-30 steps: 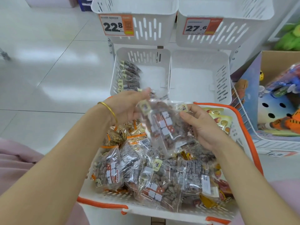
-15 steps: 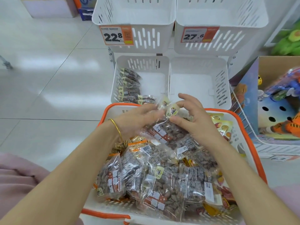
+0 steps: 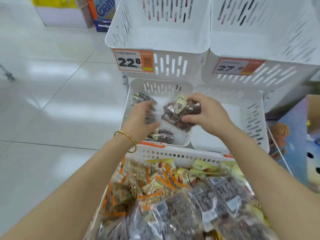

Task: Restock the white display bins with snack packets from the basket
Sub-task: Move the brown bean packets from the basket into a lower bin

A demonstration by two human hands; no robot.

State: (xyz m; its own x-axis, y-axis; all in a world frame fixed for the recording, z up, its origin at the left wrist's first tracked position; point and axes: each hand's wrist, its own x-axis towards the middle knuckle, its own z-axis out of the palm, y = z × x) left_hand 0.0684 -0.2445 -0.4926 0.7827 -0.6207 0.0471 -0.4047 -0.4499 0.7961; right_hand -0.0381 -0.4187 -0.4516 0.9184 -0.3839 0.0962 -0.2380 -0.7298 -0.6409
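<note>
Pale tiles (image 3: pixel 60 101) flanked white slotted plastic bins (image 3: pixel 225 141). The right hand (image 3: pixel 207 115) clamped a clear brown-snack packet (image 3: pixel 174 116); left hand (image 3: pixel 138 120) fingers spread.

Orange tag (image 3: pixel 133 61) "22.8" on upper left bin (image 3: pixel 173 40), second tag (image 3: pixel 237 67) "27.6" on upper right bin (image 3: pixel 259 40), "Gam" on blue box (image 3: pixel 104 9)
</note>
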